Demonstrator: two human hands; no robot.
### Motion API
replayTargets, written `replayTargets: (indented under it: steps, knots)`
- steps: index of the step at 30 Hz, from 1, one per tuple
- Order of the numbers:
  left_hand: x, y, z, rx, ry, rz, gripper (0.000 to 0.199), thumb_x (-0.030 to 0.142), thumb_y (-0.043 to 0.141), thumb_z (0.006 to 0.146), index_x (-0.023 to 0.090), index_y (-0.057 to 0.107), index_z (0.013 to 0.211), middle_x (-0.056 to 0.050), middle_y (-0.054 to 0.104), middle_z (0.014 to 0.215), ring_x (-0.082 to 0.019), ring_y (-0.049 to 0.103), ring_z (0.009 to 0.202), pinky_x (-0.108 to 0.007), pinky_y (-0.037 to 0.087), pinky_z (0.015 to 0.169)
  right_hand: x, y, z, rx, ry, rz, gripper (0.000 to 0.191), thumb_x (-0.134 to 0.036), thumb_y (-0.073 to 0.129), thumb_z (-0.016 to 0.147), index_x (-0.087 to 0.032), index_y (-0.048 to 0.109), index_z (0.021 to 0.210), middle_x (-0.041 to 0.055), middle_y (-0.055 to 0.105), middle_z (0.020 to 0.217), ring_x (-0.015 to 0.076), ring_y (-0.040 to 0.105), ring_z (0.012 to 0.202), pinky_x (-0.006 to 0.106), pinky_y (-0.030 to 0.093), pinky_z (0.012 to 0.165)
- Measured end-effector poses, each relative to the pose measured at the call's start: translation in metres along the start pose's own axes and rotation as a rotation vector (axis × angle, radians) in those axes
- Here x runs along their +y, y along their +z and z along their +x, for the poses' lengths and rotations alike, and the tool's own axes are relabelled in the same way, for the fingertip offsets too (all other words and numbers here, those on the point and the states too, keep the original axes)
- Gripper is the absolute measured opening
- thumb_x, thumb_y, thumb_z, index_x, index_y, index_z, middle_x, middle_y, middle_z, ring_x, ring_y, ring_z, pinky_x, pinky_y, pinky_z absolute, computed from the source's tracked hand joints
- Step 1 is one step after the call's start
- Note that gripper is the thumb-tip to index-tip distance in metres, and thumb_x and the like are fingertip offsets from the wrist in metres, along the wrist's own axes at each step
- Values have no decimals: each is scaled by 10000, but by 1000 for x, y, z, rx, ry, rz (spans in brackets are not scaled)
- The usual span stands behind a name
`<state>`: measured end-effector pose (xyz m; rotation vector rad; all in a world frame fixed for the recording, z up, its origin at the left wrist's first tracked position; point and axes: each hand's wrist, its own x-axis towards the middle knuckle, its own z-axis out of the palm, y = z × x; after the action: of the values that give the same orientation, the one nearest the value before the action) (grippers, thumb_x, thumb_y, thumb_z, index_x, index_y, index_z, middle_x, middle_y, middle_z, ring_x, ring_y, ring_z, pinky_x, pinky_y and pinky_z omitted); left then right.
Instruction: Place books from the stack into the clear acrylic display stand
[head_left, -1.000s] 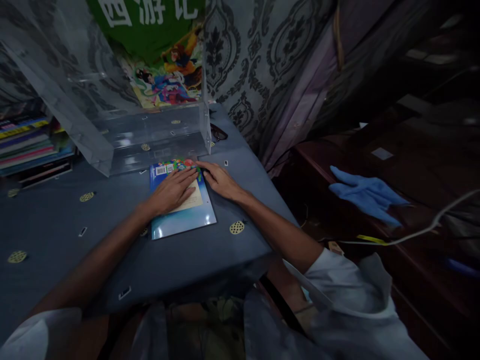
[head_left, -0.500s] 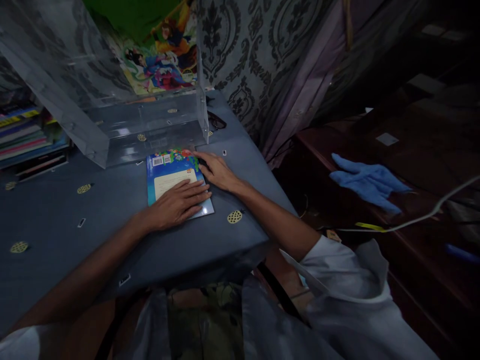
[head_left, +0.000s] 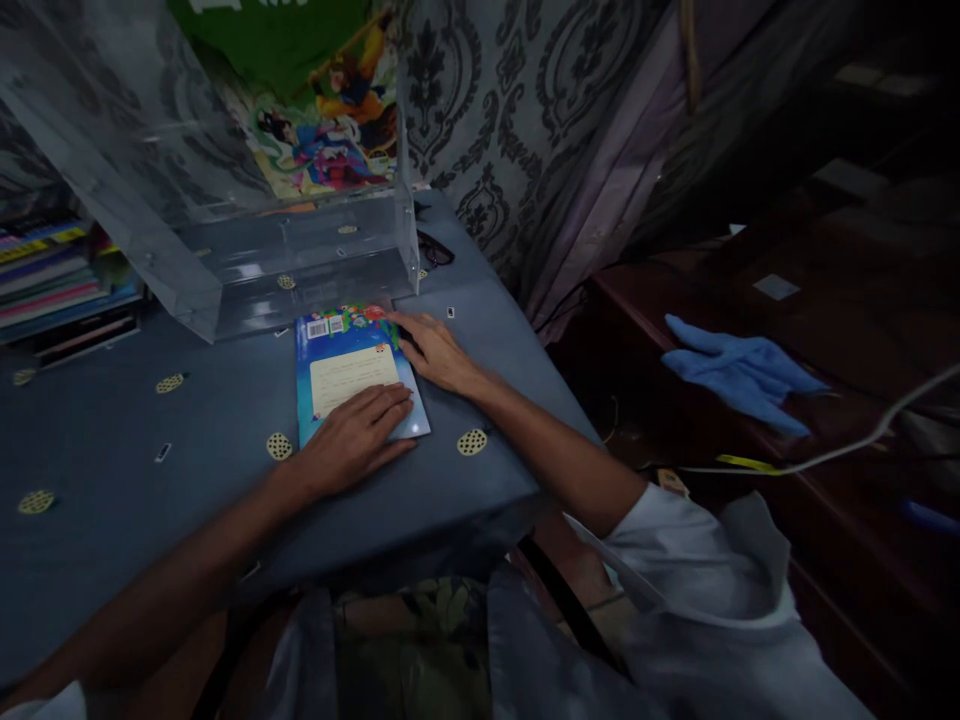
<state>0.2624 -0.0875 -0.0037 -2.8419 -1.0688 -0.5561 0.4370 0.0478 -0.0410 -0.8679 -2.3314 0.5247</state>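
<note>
Two bare hands rest on one blue book, which lies flat and closed, barcode side up, near the front right corner of the desk (head_left: 225, 440). Nearest the desk's front edge, the left hand (head_left: 360, 435) is laid palm down across the lower part of the book (head_left: 349, 372), its fingers straight and close together, flattened on the cover and not wrapped round it. Farther in, the right hand (head_left: 441, 352) lies toward the desk's right edge, fingertips at the book's far right corner; whether they pinch that corner or only touch it, I cannot tell.

As far as shows, the book is set down and squared to nothing in particular, slightly slanted; neither hand has let go, so the handling looks unfinished.

Just past the book's far edge stands a clear stand (head_left: 165, 255), and the book lies outside it. Glasses (head_left: 436, 249) sit beside the stand, by the desk's right edge. To the left is a stack of books (head_left: 60, 285). Farthest, toward the back edge, a green illustrated cover (head_left: 337, 125) stands upright, held by the stand.
</note>
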Motion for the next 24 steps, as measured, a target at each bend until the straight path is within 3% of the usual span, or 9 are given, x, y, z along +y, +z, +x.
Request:
replayTargets:
  steps: [5, 11, 24]
  knots:
    - [5, 3, 1, 55, 22, 111, 311, 303, 464, 1038, 107, 633, 1212, -155, 713, 1213, -262, 656, 1197, -425, 563, 1015, -3, -1, 1, -5, 12, -22, 453, -177, 444, 946, -161, 522, 1392, 116, 597, 1417, 277, 553, 1256, 507, 426, 1082]
    - [6, 4, 1, 128, 38, 86, 273, 219, 481, 1021, 83, 658, 1179, -164, 729, 1172, -254, 669, 1180, -407, 569, 1012, -1, -1, 1, -36, 16, -22, 452, -172, 448, 957, -158, 507, 1405, 120, 558, 1462, 261, 510, 1335, 498, 371, 1146]
    - [5, 5, 2, 101, 40, 74, 277, 186, 476, 1017, 48, 666, 1165, -177, 724, 1183, -268, 670, 1178, -423, 577, 1007, 6, 1, 0, -38, -13, -12, 450, -189, 446, 964, -206, 515, 1409, 96, 557, 1467, 247, 495, 1350, 514, 357, 1154]
